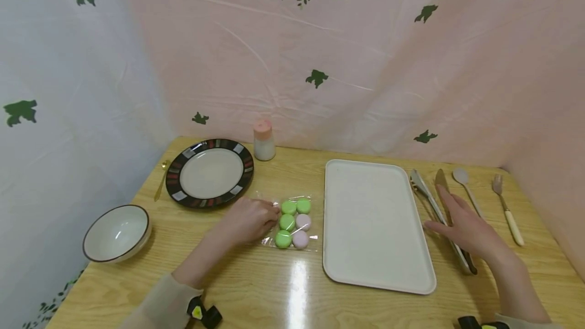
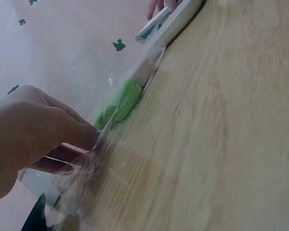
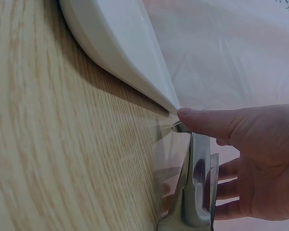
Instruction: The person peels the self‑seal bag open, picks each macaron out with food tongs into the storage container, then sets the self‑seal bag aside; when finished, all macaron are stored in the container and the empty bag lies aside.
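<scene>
A clear plastic bag of macarons (image 1: 287, 222), several green and two pale lilac, lies on the table left of a white tray (image 1: 379, 227). My left hand (image 1: 251, 219) pinches the bag's left edge; in the left wrist view the crinkled film (image 2: 89, 163) passes between the thumb and fingers. Over at the right, my right hand (image 1: 468, 227) is spread above metal tongs (image 3: 188, 197), thumb on the tray side and fingers on the other. Beside the tongs, partly under those fingers, lies a brown knife (image 1: 441, 177). Whether the fingers touch the tongs, I cannot tell.
A dark-rimmed plate (image 1: 212, 174), a white bowl (image 1: 117, 232) and a small gold spoon (image 1: 161, 182) are on the left. Behind stands a pink-capped shaker (image 1: 264, 141). Farther right lie a spoon (image 1: 467, 187) and a fork (image 1: 509, 212). Cloth hangs behind the table.
</scene>
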Action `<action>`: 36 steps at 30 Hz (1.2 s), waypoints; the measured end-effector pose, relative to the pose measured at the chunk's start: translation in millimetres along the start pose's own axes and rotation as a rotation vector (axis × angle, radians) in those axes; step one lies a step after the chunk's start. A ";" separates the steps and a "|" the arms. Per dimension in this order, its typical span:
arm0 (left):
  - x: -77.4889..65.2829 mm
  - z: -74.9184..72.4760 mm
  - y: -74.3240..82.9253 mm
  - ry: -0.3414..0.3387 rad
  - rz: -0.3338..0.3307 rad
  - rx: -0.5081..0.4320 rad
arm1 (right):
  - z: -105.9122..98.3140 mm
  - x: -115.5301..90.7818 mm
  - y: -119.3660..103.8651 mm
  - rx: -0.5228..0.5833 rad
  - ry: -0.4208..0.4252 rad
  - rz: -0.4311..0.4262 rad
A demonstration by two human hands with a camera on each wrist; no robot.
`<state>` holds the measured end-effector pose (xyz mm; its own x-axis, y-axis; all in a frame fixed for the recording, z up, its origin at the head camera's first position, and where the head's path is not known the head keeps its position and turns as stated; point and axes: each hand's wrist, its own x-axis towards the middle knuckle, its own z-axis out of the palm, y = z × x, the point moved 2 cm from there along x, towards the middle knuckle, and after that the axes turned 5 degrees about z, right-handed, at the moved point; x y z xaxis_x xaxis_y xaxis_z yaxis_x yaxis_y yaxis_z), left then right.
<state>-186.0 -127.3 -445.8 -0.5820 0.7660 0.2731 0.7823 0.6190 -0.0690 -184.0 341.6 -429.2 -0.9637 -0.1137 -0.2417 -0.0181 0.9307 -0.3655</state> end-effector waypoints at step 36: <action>-3.3 -7.4 -16.4 -0.033 -0.212 -0.486 | 0.7 2.9 7.4 -0.058 0.046 0.017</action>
<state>-195.3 -141.2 -438.5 -0.7392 0.6425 0.2019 0.6548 0.6153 0.4389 -186.8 347.9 -433.2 -0.9752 -0.0825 -0.2055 -0.0155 0.9511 -0.3085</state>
